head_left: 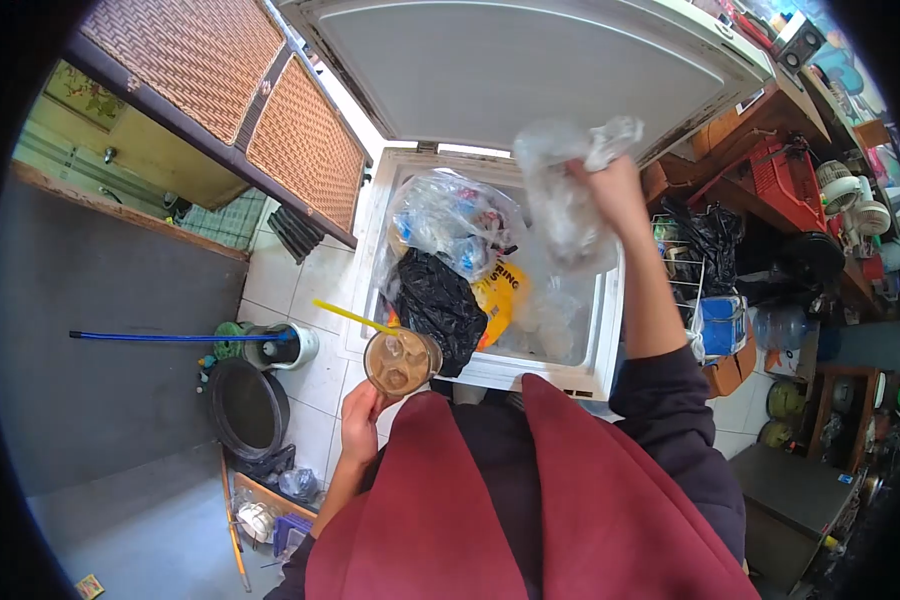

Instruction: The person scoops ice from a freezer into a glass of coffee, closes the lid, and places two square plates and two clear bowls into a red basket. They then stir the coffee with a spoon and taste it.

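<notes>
My left hand (361,418) is closed on a glass of iced brown drink (402,362), held over the near left corner of the chest freezer (602,340). Ice cubes float in the drink, and a yellow straw (355,316) sticks out to the left. Raised above the freezer's right side, my right hand (612,190) grips a clear plastic bag (562,205) by its bunched top. The bag's pale contents are blurred. Inside the freezer lie a clear bag with mixed packets (455,220), a black plastic bag (438,305) and a yellow packet (503,302).
The freezer lid (520,70) stands raised at the back. Wicker panels (305,140) rise at the left. A white bucket (295,346) and black tub (248,410) stand on the floor. To the right are a wire rack (680,265) and a red crate (778,180).
</notes>
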`<state>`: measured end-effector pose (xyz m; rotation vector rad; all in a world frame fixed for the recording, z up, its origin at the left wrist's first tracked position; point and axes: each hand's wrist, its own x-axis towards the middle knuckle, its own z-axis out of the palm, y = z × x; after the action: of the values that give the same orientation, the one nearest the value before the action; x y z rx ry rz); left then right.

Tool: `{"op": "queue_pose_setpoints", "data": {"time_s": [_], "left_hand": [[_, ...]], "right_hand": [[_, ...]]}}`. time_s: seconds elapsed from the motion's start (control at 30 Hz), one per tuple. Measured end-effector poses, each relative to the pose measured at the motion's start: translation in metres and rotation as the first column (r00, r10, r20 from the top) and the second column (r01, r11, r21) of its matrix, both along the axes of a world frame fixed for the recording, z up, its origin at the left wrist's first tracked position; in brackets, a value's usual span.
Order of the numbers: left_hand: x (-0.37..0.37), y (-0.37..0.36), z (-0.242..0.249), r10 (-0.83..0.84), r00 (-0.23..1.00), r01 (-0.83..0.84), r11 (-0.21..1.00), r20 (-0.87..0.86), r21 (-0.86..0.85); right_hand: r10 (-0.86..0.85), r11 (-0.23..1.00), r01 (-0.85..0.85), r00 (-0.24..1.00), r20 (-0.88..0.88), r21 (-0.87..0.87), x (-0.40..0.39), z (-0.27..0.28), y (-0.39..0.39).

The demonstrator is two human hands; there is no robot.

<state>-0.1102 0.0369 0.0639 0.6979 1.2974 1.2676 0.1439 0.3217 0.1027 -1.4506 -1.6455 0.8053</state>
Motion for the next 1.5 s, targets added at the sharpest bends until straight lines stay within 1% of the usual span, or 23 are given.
{"op": "queue_pose_setpoints", "data": {"time_s": [0.07,0.1,0.17,0.27,0.33,0.4,0.43,0.5,0.53,0.6,0.67,0.7,0.77,0.8,0.83,0.87,0.9,0.97,1.1,1.17,1.27,1.43,1.5], "left_hand": [[-0.001,0.000,-0.002,0.001,1.000,-0.001,1.000,0.011,-0.010],[-0.002,0.000,-0.002,-0.007,1.000,0.008,1.000,0.010,-0.021],[-0.004,0.000,-0.004,-0.016,1.000,0.017,0.999,0.011,-0.031],[-0.005,0.001,-0.006,-0.045,0.999,0.045,0.999,0.009,-0.003],[-0.005,0.003,-0.007,-0.052,0.999,0.052,0.999,-0.003,-0.015],[-0.006,0.004,-0.006,-0.053,0.999,0.052,0.998,-0.007,-0.025],[-0.007,0.004,-0.006,-0.055,0.998,0.055,0.998,-0.008,-0.035],[-0.009,0.005,-0.004,-0.058,0.998,0.057,0.998,-0.020,-0.037],[-0.010,0.004,-0.002,-0.055,0.998,0.054,0.998,-0.023,-0.041],[-0.010,0.003,0.000,-0.032,0.999,0.030,0.997,-0.031,-0.066],[-0.012,0.002,0.000,0.018,1.000,-0.019,0.996,-0.006,-0.088],[-0.012,0.000,-0.001,0.020,1.000,-0.021,0.996,-0.008,-0.090],[-0.016,-0.002,-0.002,0.065,0.998,-0.067,0.995,-0.024,-0.080],[-0.019,-0.003,-0.002,0.069,0.997,-0.071,0.995,-0.031,-0.075],[-0.021,-0.007,-0.001,0.084,0.996,-0.085,0.994,-0.012,-0.075],[-0.023,-0.011,0.000,0.101,0.995,-0.100,0.992,0.008,-0.079],[-0.020,-0.010,0.006,0.142,0.990,-0.140,0.986,0.019,-0.090],[-0.023,-0.013,0.004,0.140,0.990,-0.139,0.987,0.005,-0.083],[-0.029,-0.021,-0.005,0.124,0.992,-0.123,0.990,0.003,-0.070],[-0.032,-0.023,-0.003,0.130,0.991,-0.129,0.990,0.031,-0.050],[-0.033,-0.025,-0.002,0.138,0.990,-0.136,0.989,0.032,-0.049],[-0.038,-0.022,-0.004,0.126,0.992,-0.127,0.990,-0.017,-0.062],[-0.040,-0.022,-0.004,0.133,0.991,-0.133,0.989,-0.012,-0.063]], "right_hand": [[-0.055,0.998,0.049,0.979,0.195,0.032,0.016,0.006,0.006],[-0.057,0.998,0.050,0.978,0.199,0.040,0.022,0.001,0.008],[-0.083,0.997,0.075,0.930,0.358,0.036,0.030,-0.035,0.013],[-0.113,0.985,0.152,0.927,0.358,-0.082,0.031,-0.094,0.007],[-0.224,0.951,0.295,0.857,0.463,-0.087,0.018,-0.132,-0.010],[0.003,0.963,0.151,0.824,0.567,-0.225,0.014,-0.173,-0.021],[0.003,0.962,0.151,0.827,0.562,-0.228,0.012,-0.216,-0.022],[0.013,0.965,0.203,0.592,0.806,-0.165,0.006,-0.294,-0.017],[0.019,0.965,0.201,0.597,0.802,-0.172,0.000,-0.255,-0.019],[-0.238,0.968,0.152,0.800,0.551,0.198,-0.052,-0.154,-0.036],[0.039,0.949,-0.215,0.806,0.591,0.231,-0.076,-0.141,-0.034],[0.042,0.949,-0.216,0.807,0.589,0.229,-0.081,-0.153,-0.032],[0.095,0.896,-0.387,0.647,0.757,0.219,-0.096,-0.183,-0.024],[0.093,0.893,-0.389,0.652,0.753,0.226,-0.103,-0.178,-0.021],[0.176,0.943,-0.294,0.841,0.511,0.159,-0.110,-0.164,-0.021],[0.208,0.973,-0.224,0.954,0.218,0.053,-0.117,-0.152,-0.024],[0.216,0.972,-0.231,0.952,0.217,0.049,-0.127,-0.143,-0.031],[0.069,0.997,-0.060,0.947,0.314,-0.040,-0.143,-0.130,-0.045],[0.108,0.984,-0.033,0.888,0.446,-0.172,-0.153,-0.165,-0.042],[0.240,0.954,-0.163,0.919,0.313,-0.253,-0.142,-0.158,-0.027],[0.235,0.961,-0.197,0.951,0.200,-0.194,-0.128,-0.144,-0.013],[0.101,0.983,-0.084,0.990,0.098,-0.162,-0.120,-0.122,-0.009],[-0.094,0.994,0.097,0.994,0.058,-0.056,-0.108,-0.109,-0.002]]}}
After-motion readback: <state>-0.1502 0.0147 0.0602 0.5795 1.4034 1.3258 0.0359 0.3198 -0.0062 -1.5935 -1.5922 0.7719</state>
